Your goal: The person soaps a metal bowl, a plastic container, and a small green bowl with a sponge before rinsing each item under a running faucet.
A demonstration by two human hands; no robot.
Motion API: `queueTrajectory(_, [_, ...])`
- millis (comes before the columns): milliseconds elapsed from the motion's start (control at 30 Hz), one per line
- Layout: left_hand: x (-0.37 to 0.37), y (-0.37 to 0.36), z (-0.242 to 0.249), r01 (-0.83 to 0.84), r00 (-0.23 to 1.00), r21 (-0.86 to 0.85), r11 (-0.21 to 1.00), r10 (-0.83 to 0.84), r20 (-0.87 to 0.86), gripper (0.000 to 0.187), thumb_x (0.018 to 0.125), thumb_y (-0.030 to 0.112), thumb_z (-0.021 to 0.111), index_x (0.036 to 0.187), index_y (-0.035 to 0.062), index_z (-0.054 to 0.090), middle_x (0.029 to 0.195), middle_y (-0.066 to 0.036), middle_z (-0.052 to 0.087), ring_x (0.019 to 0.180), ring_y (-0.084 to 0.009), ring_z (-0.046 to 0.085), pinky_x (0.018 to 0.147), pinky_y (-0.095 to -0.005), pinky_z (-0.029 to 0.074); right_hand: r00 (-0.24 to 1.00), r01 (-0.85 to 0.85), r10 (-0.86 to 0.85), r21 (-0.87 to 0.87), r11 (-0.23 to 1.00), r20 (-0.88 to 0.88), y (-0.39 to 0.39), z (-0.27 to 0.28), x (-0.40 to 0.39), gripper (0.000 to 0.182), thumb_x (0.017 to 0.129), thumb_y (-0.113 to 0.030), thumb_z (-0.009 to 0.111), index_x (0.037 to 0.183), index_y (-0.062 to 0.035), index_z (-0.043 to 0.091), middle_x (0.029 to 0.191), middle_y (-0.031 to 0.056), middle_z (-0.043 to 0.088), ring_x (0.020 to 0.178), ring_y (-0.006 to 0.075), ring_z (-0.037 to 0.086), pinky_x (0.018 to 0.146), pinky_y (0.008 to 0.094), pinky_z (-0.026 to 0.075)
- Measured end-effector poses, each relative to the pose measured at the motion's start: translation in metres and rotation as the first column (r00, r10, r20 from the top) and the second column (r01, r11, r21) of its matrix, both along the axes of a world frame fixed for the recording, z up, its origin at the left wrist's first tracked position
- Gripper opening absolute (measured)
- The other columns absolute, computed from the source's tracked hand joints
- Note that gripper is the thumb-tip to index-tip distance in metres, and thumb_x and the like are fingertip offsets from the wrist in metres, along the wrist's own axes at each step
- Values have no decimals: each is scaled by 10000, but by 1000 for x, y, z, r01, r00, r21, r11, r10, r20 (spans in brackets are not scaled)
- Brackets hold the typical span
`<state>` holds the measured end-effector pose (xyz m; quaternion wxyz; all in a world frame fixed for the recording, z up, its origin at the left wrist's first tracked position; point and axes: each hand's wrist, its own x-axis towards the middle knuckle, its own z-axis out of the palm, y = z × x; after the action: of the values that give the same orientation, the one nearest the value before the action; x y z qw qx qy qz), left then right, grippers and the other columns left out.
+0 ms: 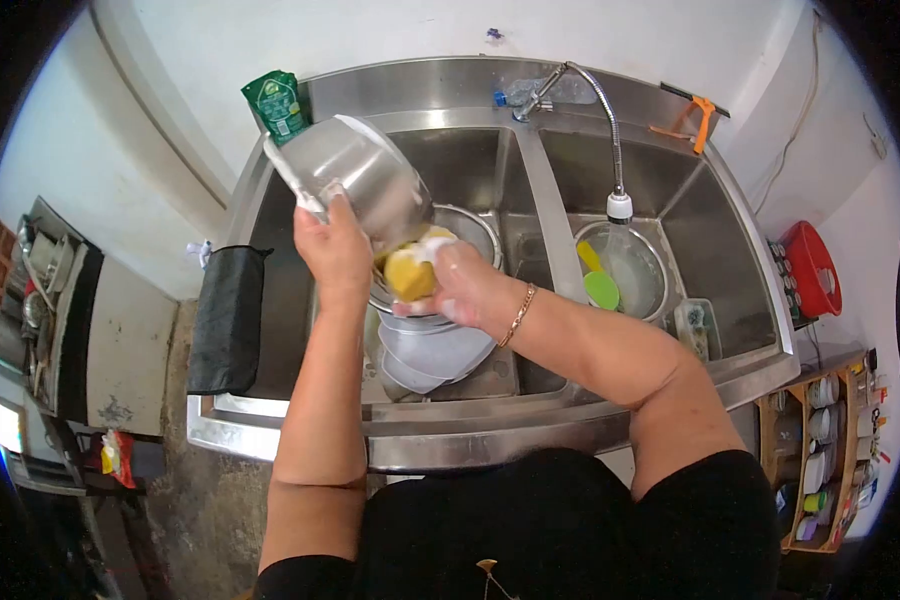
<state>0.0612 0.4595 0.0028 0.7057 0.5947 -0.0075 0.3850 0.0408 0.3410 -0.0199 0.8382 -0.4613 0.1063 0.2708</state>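
A metal pot is tilted on its side above the left sink basin, with white suds on it. My left hand is closed on the pot near its rim and handle. In my right hand is a yellow sponge covered in foam, close against the lower side of the pot. Beneath the hands, a round metal bowl and several pale plates lie in the left basin.
The right basin holds a metal bowl, a green-lidded item and a clear container under a flexible faucet. A green pouch stands behind left; a dark cloth hangs over the left edge.
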Motion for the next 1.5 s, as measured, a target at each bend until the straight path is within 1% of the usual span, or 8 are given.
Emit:
queueTrajectory(100, [-2,-1,-8,-35,998,414,910,53,-31,167,792,96,539,907,-25,539,782,-99,601,705,-139,544,637,-278,429,967,-3,16,-52,999,253,-2,24,-3,212,852,-198,449,1026,-105,527,951,88,580,815,242,594,612,432,526])
queueTrajectory(333, [-23,-11,4,355,908,512,782,-159,-387,156,764,115,575,848,-16,566,676,-116,589,608,-156,525,589,-314,420,546,482,121,-429,764,829,-41,57,86,285,775,-156,598,1004,12,584,862,86,625,708,164,612,593,292,490])
queueTrajectory(400, [-18,-16,-5,330,940,514,791,-225,-257,160,755,133,594,809,-15,568,654,-131,572,581,-188,510,576,-325,412,515,668,318,-605,434,796,-60,44,97,320,765,-145,609,1023,40,575,877,100,623,708,153,607,600,277,483])
queueTrajectory(467, [-21,-17,-8,419,904,665,619,-213,-371,159,741,133,601,794,-13,567,662,-176,561,592,-277,532,583,-361,415,748,329,223,-640,694,626,-81,7,112,330,741,-137,584,1022,36,587,883,135,639,725,164,619,653,272,474])
queueTrajectory(733, [-10,-27,-39,445,894,894,-60,-41,-447,176,673,154,642,724,-3,582,718,-198,580,721,-372,558,648,-406,438,864,198,91,-502,842,495,-170,8,50,320,800,-124,565,1076,37,548,889,83,617,743,122,603,642,256,482])
queueTrajectory(1067, [-28,-79,-31,532,847,830,-168,92,-524,297,647,170,694,826,-31,567,823,-222,588,814,-358,566,724,-417,449,910,193,-11,-400,896,414,-306,32,-25,303,796,-169,600,1023,26,545,907,85,605,765,139,599,674,247,482])
queueTrajectory(1200, [-30,-159,-8,607,763,789,-98,-208,-613,177,715,118,593,827,-19,586,784,-205,596,745,-369,566,661,-396,444,909,323,-149,-432,842,390,-375,27,-35,361,769,-232,632,1012,19,543,886,79,608,756,162,605,659,255,486])
queueTrajectory(1500, [35,-349,-113,611,649,559,-560,-50,-759,207,787,183,493,856,44,629,849,-198,612,828,-342,588,740,-401,467,890,437,-347,-328,838,297,-465,-11,-27,272,792,-264,588,948,-43,568,785,61,611,622,149,596,489,280,468])
